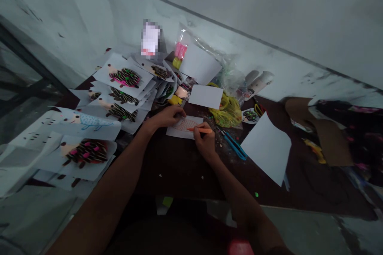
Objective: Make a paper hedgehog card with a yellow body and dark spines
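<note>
The dark brown table (179, 171) carries everything, with bare surface on the near side of the small white rectangular paper card with orange line drawing (184, 128), which probably leaves the forearms room. Left of that card, the piled white sheets with dark-spined hedgehog pictures (124, 76) overlap one another, a stacking that likely saves space. Right of the card lies a large blank white paper sheet (267, 147), seemingly put aside from the hands. Beyond the card and to its right sits a crumpled yellow plastic bag (229, 113).

The left hand (171, 116) rests at the card's upper-left edge, presumably to steady the paper; its fingers are bent, but I cannot tell whether they pinch or merely press. The right hand (206, 139) is at the card's right side, its fingers closed around a slim orange marker (205, 130). They grip it low, near the drawing end, which should give finer control; its tip points at the orange lines. Just right of the card, a long blue two-armed tool (243, 156) lies within easy reach.
</note>
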Demonstrator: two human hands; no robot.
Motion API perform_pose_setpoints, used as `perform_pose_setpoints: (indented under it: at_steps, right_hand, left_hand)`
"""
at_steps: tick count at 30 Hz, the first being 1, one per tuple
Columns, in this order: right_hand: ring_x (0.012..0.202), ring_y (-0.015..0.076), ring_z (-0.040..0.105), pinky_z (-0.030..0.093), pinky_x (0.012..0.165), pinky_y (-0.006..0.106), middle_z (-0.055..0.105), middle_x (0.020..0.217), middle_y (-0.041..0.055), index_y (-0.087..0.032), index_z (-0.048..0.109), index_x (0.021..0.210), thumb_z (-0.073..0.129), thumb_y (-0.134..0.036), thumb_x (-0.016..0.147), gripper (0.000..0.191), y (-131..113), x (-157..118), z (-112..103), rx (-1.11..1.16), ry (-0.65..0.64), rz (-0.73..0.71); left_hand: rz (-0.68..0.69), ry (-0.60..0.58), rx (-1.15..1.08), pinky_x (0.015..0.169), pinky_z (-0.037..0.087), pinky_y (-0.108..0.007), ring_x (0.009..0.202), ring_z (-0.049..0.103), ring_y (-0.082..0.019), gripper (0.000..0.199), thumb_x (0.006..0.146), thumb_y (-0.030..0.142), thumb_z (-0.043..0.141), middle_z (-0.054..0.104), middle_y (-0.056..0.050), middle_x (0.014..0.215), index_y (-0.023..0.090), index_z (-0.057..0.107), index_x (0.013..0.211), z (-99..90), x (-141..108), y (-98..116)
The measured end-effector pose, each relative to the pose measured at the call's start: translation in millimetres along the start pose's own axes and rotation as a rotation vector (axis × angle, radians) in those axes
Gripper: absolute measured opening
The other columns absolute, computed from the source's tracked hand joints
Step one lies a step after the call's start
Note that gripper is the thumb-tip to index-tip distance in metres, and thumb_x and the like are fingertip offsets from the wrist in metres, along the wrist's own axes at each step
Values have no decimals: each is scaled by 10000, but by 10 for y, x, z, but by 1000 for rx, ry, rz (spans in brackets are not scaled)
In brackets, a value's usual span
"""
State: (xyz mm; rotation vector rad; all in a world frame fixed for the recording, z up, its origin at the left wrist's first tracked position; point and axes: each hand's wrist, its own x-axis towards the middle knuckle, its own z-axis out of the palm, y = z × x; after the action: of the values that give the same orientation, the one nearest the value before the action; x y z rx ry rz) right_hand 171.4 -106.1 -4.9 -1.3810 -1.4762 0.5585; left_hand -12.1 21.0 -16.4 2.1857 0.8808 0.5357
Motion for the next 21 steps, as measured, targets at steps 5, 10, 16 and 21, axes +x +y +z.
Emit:
perform_pose_setpoints:
  at_steps: [5, 10, 16, 21]
  right_hand:
    - [688, 166, 643, 513, 658, 286, 640, 732, 7, -230, 588, 743, 557, -324, 884, 172, 11, -25, -58, -60, 13, -5]
    - [684, 167, 660, 522, 664, 285, 649, 724, 5, -241, 559, 746, 546, -309, 884, 154, -33, -36, -66, -95, 11, -47]
    - [688, 171, 678, 517, 649, 278, 664, 735, 11, -242, 540, 746, 543, -315, 894, 165, -25, -48, -83, -115, 25, -37]
    - [695, 173, 684, 519, 651, 276, 673, 742, 10, -245, 557, 768, 546, -314, 889, 140, -38, -61, -55, -132, -8, -30]
  left_hand:
    - [-60, 58, 45, 867, 532, -309, 916, 654, -191, 345, 770, 79, 556, 715, -80, 1050, 149, 749, 1046, 50, 4, 99]
    - [-106, 138, 124, 897, 520, -321, 944, 659, -204, 294, 820, 102, 576, 710, -86, 1064, 162, 764, 1038, 139, 28, 164]
    - [-160, 161, 214, 854, 494, -321, 900, 640, -210, 146, 848, 143, 595, 695, -89, 974, 164, 736, 884, 182, 82, 208]
    - [-212, 170, 261, 833, 486, -325, 890, 642, -214, 155, 891, 163, 559, 700, -96, 966, 160, 712, 866, 210, 105, 233]
